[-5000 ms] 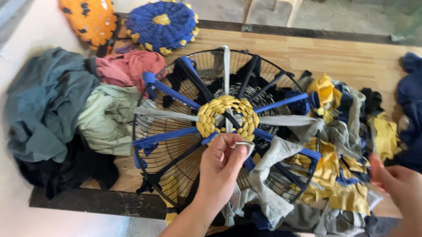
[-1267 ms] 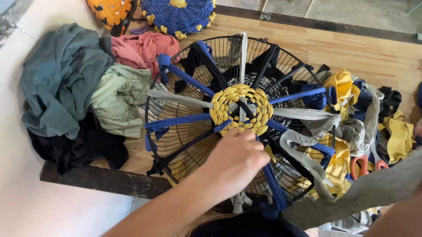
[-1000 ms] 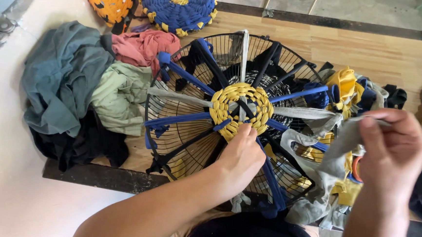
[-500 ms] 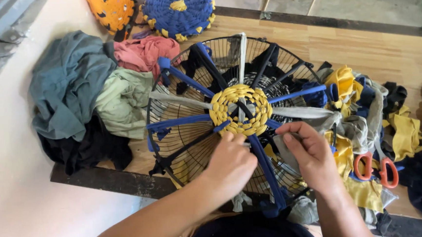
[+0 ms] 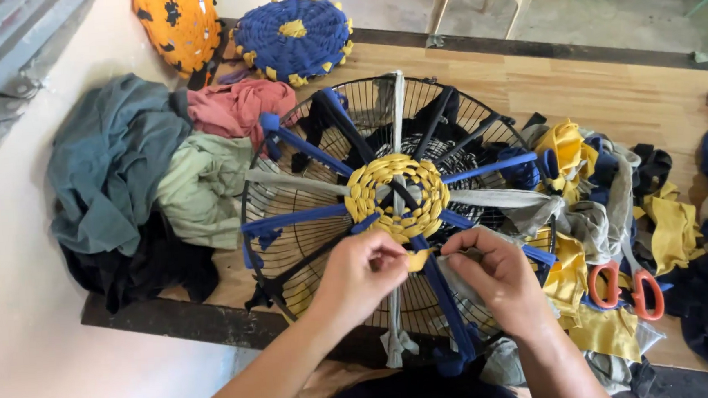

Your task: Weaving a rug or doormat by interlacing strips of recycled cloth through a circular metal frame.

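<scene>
Both hands (image 5: 432,270) now closer, yellow strip (image 5: 417,259) between.

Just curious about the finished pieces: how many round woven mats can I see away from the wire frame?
2: an orange mat at the top left and a blue mat with a yellow centre just right of it. More may be hidden beyond the picture's edge.

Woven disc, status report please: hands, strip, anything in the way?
Left hand pinching yellow strip. Right hand gripping grey strip. Yellow disc centred on fan guard. Blue spoke between hands.
</scene>
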